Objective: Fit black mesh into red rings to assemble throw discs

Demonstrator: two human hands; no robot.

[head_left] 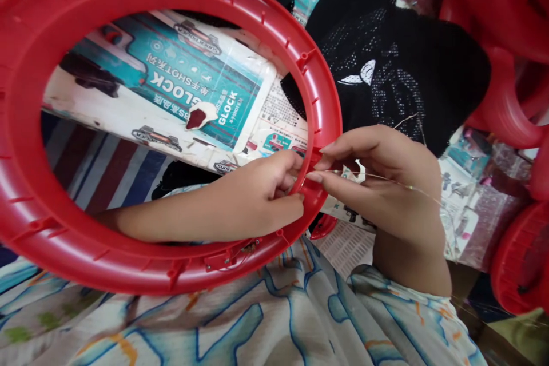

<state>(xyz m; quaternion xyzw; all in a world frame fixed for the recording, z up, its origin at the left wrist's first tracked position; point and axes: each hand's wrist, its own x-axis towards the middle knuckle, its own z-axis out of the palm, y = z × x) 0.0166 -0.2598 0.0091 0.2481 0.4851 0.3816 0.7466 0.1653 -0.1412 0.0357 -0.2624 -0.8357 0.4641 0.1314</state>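
A large red plastic ring [141, 274] fills the left and middle of the view, resting on my lap. My left hand [257, 197] reaches through the ring's opening and pinches its right inner rim with closed fingers. My right hand [381, 183] is outside the ring, its fingertips pinched at the same spot on the rim. A thin clear thread [412, 187] runs from those fingertips across the back of my right hand toward the right.
Black netted fabric [394, 57] lies behind the hands. A printed teal cardboard box [180, 86] shows through the ring. More red plastic rings [514, 97] are stacked at the right. My patterned garment [274, 320] covers the lower view.
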